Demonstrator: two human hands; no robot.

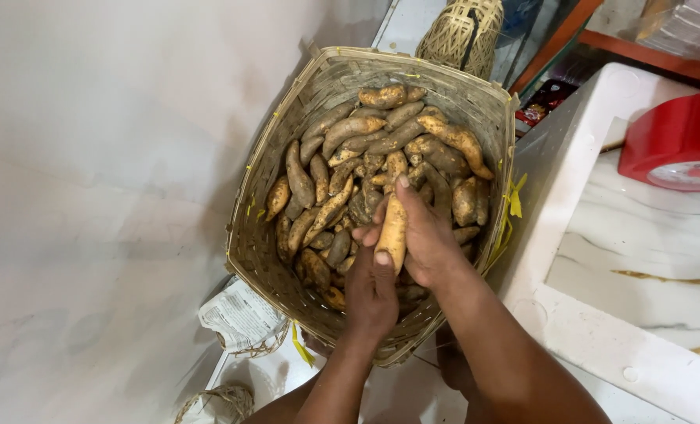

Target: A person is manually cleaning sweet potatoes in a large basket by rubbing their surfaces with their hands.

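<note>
Overhead view of a square woven bamboo basket (265,235) filled with tan, soil-dusted sweet potatoes (350,145). Both hands grasp one elongated pale orange sweet potato (392,229) above the heap near the basket's centre: the left hand (372,292) closes on its lower end with the thumb on top, while the right hand (428,239) wraps its right side. Beside the basket stand a white marble-topped counter (640,235) bearing a red weighing scale (679,141), cut off at the frame edge, and a smaller woven basket (460,31) behind. Crumpled newspaper (240,318) lies below left. The hands hide the potatoes beneath them; items at top right are indistinct.
</note>
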